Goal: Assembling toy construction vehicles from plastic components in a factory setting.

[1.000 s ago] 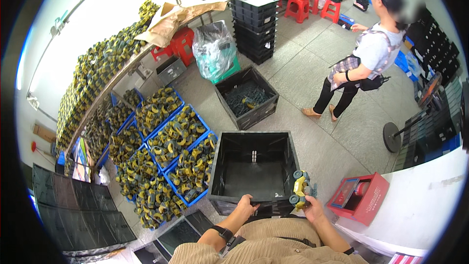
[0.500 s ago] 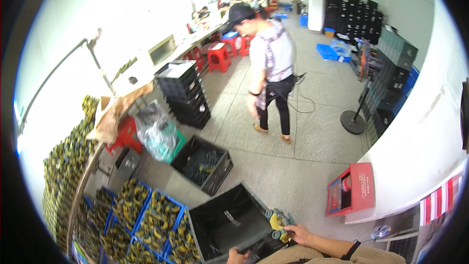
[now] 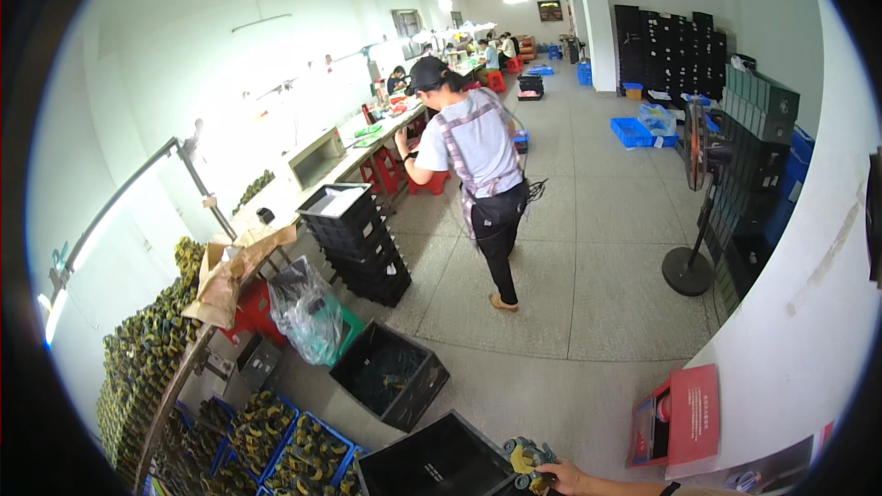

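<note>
Close to the lower edge, my right hand is closed on a small toy car with yellow and dark grey-green parts and chunky wheels. The car is held at the right rim of a black plastic crate, whose visible inside is dark and bare. My left hand is out of the picture. Beyond that crate stands another black crate with some dark pieces in its bottom. To the left, blue trays hold many similar yellow and dark pieces.
A person in a cap and apron stands by a stack of black crates. A heap of yellow-dark pieces covers the left table. Rightward are a floor fan, a red box and stacked crates.
The view has tilted up, so the near crate sits lower and my left hand has left the picture. The person has turned and raised an arm. My right hand still holds the toy car.
</note>
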`<action>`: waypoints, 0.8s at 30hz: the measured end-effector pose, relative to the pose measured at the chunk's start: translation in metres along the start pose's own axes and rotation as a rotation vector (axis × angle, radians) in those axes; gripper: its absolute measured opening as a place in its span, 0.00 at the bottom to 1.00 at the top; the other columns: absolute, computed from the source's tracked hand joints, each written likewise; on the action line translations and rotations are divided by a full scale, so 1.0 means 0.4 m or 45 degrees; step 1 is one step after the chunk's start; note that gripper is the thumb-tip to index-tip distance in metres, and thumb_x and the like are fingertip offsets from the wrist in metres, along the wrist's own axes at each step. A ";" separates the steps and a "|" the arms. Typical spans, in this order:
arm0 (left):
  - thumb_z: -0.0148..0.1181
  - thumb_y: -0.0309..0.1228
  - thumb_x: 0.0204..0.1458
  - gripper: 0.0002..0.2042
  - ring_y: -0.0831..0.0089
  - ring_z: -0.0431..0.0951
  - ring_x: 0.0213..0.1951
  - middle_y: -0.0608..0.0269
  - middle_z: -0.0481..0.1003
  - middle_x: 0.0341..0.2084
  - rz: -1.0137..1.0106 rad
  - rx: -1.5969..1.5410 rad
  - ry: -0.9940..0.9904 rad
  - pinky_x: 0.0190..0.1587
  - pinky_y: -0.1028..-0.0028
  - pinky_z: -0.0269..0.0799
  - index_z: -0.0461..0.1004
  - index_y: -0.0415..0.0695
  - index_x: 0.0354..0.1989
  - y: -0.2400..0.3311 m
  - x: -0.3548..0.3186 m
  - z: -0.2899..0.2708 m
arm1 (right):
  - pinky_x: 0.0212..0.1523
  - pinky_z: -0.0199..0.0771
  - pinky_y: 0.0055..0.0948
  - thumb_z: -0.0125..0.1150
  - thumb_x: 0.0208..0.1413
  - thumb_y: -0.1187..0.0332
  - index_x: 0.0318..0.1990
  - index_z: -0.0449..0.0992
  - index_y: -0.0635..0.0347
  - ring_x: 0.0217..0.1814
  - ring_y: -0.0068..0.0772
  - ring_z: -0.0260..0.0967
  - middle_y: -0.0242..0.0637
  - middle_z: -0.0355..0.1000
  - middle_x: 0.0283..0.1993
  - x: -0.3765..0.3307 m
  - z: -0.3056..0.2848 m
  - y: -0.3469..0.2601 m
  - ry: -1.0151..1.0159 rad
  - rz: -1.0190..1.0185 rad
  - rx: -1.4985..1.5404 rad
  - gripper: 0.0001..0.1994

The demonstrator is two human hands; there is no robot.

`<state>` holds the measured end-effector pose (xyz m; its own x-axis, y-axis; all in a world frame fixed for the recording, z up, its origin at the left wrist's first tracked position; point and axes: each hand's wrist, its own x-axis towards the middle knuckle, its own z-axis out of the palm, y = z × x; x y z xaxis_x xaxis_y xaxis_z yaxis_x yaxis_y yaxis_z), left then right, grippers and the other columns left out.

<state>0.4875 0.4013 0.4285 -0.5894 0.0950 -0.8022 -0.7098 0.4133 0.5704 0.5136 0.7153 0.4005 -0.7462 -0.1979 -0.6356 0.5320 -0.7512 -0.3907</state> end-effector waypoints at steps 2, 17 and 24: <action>0.57 0.10 0.35 0.23 0.64 0.72 0.24 0.52 0.72 0.25 0.008 0.176 0.195 0.25 0.66 0.68 0.67 0.38 0.44 0.053 -0.004 0.062 | 0.32 0.72 0.40 0.59 0.54 0.65 0.30 0.74 0.62 0.31 0.41 0.70 0.38 0.72 0.28 -0.018 0.011 -0.100 0.034 -0.028 0.036 0.09; 0.56 0.20 0.42 0.08 0.58 0.73 0.30 0.56 0.73 0.27 -0.320 -0.636 0.023 0.28 0.58 0.71 0.73 0.38 0.34 0.293 0.402 0.221 | 0.46 0.73 0.44 0.58 0.48 0.77 0.43 0.70 0.67 0.41 0.42 0.71 0.43 0.72 0.39 0.135 -0.366 -0.367 0.260 -0.284 0.557 0.13; 0.56 0.22 0.43 0.07 0.57 0.73 0.29 0.56 0.72 0.26 -0.580 -1.206 0.104 0.28 0.56 0.71 0.75 0.39 0.33 0.237 0.761 0.184 | 0.50 0.71 0.45 0.57 0.47 0.76 0.45 0.70 0.65 0.45 0.43 0.70 0.43 0.72 0.41 0.106 -0.314 -0.395 0.327 -0.298 0.658 0.15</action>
<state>0.2691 0.5361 0.2256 -0.1906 0.0329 -0.9811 -0.8612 -0.4852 0.1511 0.4483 0.9045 0.3517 -0.6652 0.1189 -0.7371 0.0552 -0.9767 -0.2073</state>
